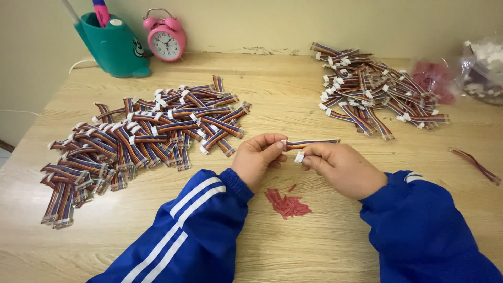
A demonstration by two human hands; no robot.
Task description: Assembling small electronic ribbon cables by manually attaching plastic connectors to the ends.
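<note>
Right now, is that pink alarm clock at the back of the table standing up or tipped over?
Upright. The pink alarm clock stands on the table against the wall, bells on top, face turned forward, beside the teal holder.

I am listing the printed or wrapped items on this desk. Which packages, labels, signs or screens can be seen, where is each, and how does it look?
Clear plastic bag: far right edge of the table, crumpled, holding small white pieces.
Red-pink bag: just left of the clear bag, behind the right pile of cables, translucent and crumpled.
Alarm clock: back left by the wall, round, pink, white dial with two bells.
No labels, signs or screens are visible.
</note>
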